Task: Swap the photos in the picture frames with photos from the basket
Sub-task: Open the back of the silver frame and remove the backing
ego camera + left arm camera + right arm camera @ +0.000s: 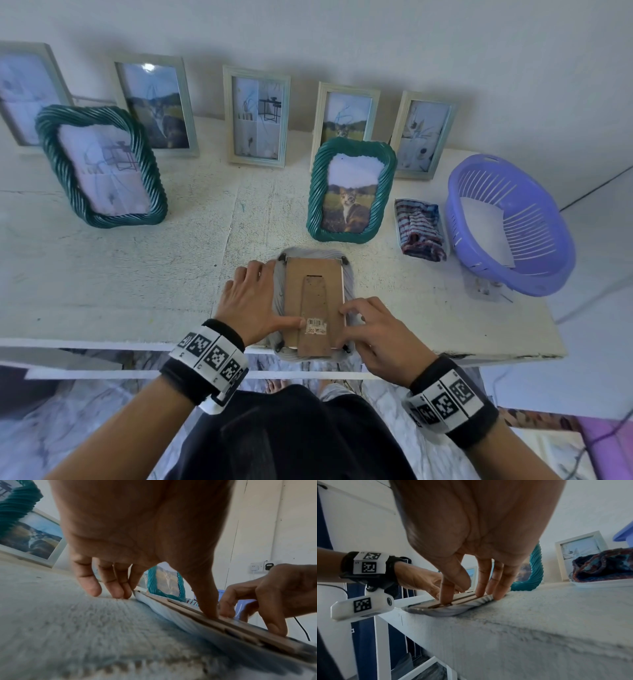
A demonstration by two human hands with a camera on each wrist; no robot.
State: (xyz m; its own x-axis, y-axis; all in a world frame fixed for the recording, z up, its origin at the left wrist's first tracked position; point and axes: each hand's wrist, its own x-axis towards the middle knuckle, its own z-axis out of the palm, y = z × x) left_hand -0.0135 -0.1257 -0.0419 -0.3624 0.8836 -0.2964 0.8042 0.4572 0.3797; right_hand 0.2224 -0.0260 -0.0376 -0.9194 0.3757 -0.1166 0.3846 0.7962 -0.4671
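At the far left of the white worktop [144, 274], a pale frame [29, 92] leans on the wall, with a large teal rope-edged frame [99, 166] holding a faint line drawing propped in front of it. Next along the wall stand a pale frame with a cat photo [156, 106] and a pale frame with a furniture print [257, 116].

At the near edge, in the middle, a grey rope-edged frame [313, 305] lies face down, its brown backing board [305, 284] and folded stand up, a barcode sticker [317, 323] near the bottom. The left hand [251, 303] rests at the frame's left side: fingers loosely bent, their tips on the worktop against the frame's edge, thumb stretched out and pressing on the backing board beside the sticker. It grips nothing. The right hand [375, 334] sits on the frame's lower right corner, fingers curved, fingertips pressing down on the backing and the frame's rim; nothing is enclosed in it either.

Behind this frame stands a smaller teal rope-edged frame with a cat photo [351, 192], and behind that two more pale frames [346, 109] [424, 133] lean on the wall. Further right lies a striped cloth [419, 229], then a purple slotted basket [513, 222] with white paper [483, 222] inside.
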